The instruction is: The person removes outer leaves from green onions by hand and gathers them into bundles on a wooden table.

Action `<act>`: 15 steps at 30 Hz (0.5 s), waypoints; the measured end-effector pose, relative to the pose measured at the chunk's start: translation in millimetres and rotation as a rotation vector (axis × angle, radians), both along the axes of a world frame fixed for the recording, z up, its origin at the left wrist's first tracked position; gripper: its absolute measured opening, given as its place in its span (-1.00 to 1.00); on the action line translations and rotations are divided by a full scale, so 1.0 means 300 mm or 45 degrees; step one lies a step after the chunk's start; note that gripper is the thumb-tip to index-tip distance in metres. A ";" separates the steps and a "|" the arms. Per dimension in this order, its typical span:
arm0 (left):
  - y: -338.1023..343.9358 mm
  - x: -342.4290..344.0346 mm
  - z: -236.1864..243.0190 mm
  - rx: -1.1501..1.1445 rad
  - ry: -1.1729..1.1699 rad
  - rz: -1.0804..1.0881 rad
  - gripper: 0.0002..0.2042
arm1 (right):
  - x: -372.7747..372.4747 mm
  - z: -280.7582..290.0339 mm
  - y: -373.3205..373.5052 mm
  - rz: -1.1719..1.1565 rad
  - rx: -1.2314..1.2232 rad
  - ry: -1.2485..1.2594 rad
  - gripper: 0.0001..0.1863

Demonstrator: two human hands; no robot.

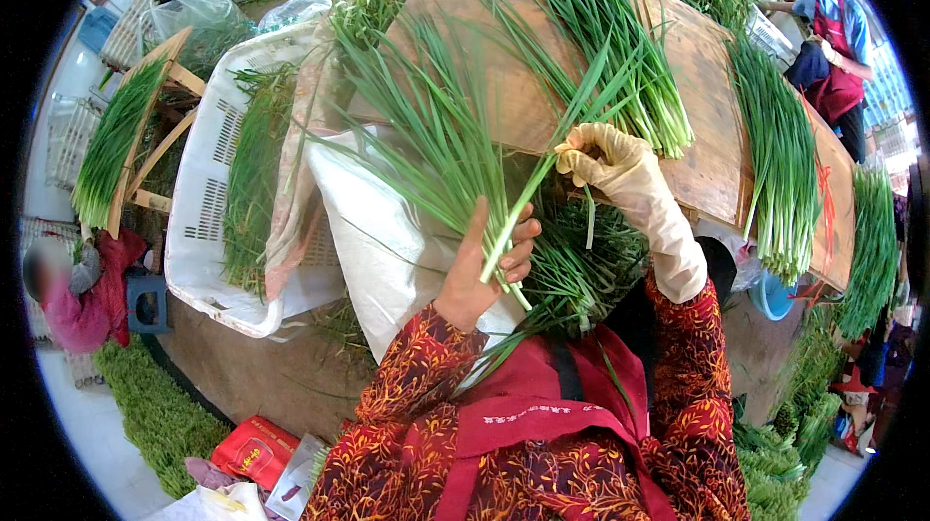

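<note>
My bare left hand (484, 260) is closed round the pale stalk ends of a bunch of garlic chives (446, 134). Their green leaves fan up and to the left over a white cloth (378, 211). One thicker stalk lies apart from the bunch, slanting up to the right. My right hand (615, 168), in a cream rubber glove, pinches beside this stalk with bent fingers. Below the glove hangs a thin pale strip of chive leaf (590, 219). Loose chive trimmings (572, 269) are heaped beneath my hands.
Neat chives (620, 66) lie on the wooden board (712, 163) ahead, with another row (780, 163) to its right. At left stands a white plastic crate (199, 201) with leafy scraps. A blue bucket (772, 296) is at right. Co-workers are at far left and upper right.
</note>
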State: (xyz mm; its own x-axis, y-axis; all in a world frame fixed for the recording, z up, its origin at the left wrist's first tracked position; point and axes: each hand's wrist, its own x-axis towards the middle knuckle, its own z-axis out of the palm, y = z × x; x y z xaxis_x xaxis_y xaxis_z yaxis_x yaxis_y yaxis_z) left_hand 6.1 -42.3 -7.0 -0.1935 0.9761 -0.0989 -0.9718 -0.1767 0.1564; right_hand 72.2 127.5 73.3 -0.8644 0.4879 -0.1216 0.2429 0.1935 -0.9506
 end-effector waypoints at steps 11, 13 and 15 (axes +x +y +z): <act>-0.001 0.051 0.028 -0.254 0.193 -0.180 -0.79 | -0.035 -0.032 0.035 0.055 0.829 0.102 -0.89; -0.012 0.071 0.040 -0.358 0.293 -0.179 -0.81 | -0.073 -0.017 0.049 -0.118 0.750 0.165 -0.89; -0.034 0.085 0.041 -0.283 0.267 -0.165 -0.80 | -0.108 0.033 0.105 -0.257 0.669 0.286 -0.88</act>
